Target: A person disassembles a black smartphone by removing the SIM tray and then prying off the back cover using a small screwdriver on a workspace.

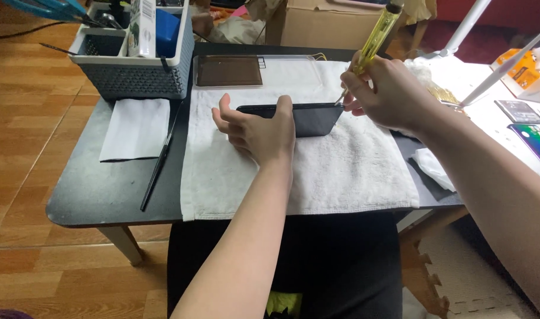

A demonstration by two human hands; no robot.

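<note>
Screwdriver applied to phone edge.
Left hand (259, 133), fingers partly spread, steadies black phone (308, 118) on white towel (353, 171); right hand (385, 91) grips yellow-handled screwdriver (376, 36), tip at phone's right corner.

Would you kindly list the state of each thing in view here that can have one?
Black tablet: propped up on its long edge on the white towel.
Left hand: steadying the tablet.
Right hand: shut on the yellow screwdriver, tip at the tablet's top right corner.
Grey basket: upright, filled with items.
Black stick tool: lying flat, untouched.
</note>
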